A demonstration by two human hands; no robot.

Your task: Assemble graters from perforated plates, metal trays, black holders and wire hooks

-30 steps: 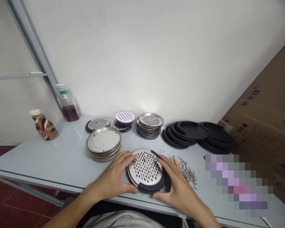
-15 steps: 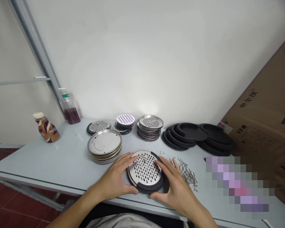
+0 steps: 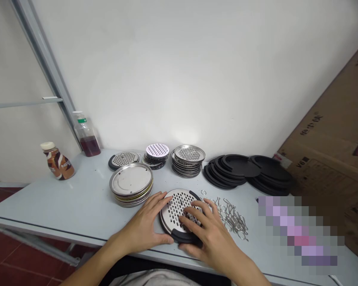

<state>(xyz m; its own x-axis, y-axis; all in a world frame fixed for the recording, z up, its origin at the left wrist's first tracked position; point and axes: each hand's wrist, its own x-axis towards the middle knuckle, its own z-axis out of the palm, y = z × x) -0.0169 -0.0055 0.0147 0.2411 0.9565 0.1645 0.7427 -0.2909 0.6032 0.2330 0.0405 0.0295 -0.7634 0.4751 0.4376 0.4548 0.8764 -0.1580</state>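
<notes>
A round slotted metal disc with black edge pieces (image 3: 174, 210) lies flat at the table's front, on a dark round base. My left hand (image 3: 143, 226) cups its left side, fingertips at the upper left rim and thumb by the front left edge. Over the disc's right half, my right hand (image 3: 210, 228) spreads its fingers, with the fingertips on or just above the slots; I cannot tell whether they press. That hand hides the right edge. Just right of it lies a loose pile of metal rings and clips (image 3: 234, 218).
Behind stand a stack of metal lids (image 3: 131, 180), a slotted disc (image 3: 125, 159), small grater discs (image 3: 157, 150), a stack of perforated metal plates (image 3: 188, 154) and black round trays (image 3: 241, 165). Bottles (image 3: 59, 163) stand left. A cardboard box (image 3: 331, 159) leans right, beside a blurred patch.
My right hand has moved left from the disc's right edge onto its slotted top. My left hand and the disc have stayed nearly in place.
</notes>
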